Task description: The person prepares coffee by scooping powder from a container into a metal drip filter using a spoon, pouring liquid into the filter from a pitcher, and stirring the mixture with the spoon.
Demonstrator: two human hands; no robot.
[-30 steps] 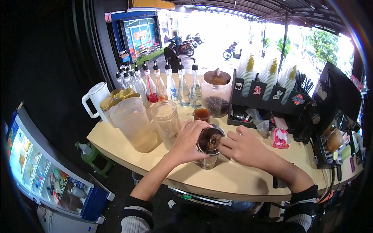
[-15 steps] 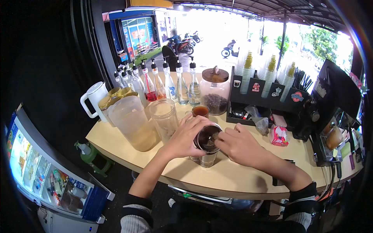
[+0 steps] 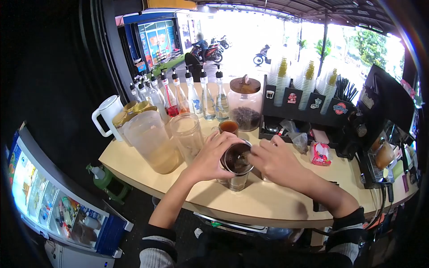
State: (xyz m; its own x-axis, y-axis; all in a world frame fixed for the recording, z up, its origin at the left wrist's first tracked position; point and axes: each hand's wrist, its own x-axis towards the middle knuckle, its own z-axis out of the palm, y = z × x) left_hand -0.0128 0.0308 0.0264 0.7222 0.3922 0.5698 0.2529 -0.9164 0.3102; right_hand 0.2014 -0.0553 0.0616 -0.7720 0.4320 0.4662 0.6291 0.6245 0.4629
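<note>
My left hand (image 3: pixel 210 156) wraps round a metal cup (image 3: pixel 238 180) at the counter's front, thumb and fingers on either side of its rim. The cup's mouth faces me and its inside looks dark, with a bright glint in it. At the cup's right rim is my right hand (image 3: pixel 272 161), fingers curled and pinched together; I cannot tell what they hold. A glass of reddish-brown drink (image 3: pixel 229 127) stands just behind the cup. Left of it is an open clear jar (image 3: pixel 185 129), beside a large translucent pitcher (image 3: pixel 149 138) with cloudy tan contents.
Pump bottles (image 3: pixel 205 96) line the back, near a wooden-lidded jar (image 3: pixel 245 105) of dark contents. A black organizer (image 3: pixel 295 105) holds stacked plastic cups. A pink packet (image 3: pixel 320 154) and a coffee machine (image 3: pixel 377 167) are at right, a white jug (image 3: pixel 107 114) at left.
My right hand has shifted slightly up at the cup's rim, its fingers still curled. My left hand keeps its grip on the cup. The view has moved a little.
</note>
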